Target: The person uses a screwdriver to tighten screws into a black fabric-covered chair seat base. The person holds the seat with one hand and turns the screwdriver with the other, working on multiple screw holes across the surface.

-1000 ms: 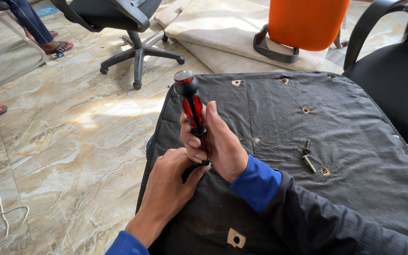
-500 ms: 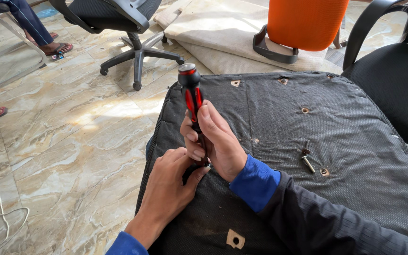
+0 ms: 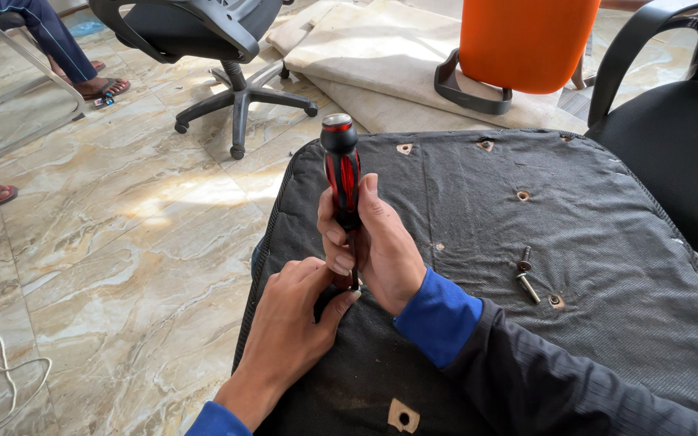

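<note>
Between the earlier frames and this one, my right hand (image 3: 381, 246) had straightened the red-and-black screwdriver (image 3: 342, 173) from a slight lean to nearly upright, while my left hand (image 3: 296, 319) stayed where it was at the tip. My right hand was clenched around the lower part of the handle, fingers wrapped across its front, the black cap standing clear above my fist. The shaft ran down out of my grip to the dark fabric underside of the seat cushion (image 3: 607, 226), near its left edge. My left hand rested on that fabric just below, fingers curled and pinched in around the foot of the shaft; whatever sat under the tip was hidden by them. Off to the right, well apart from both hands, a loose bolt (image 3: 526, 276) lay on the cushion beside one of its mounting holes. An office chair (image 3: 203, 40) stood on the marble floor (image 3: 123, 234) beyond.
</note>
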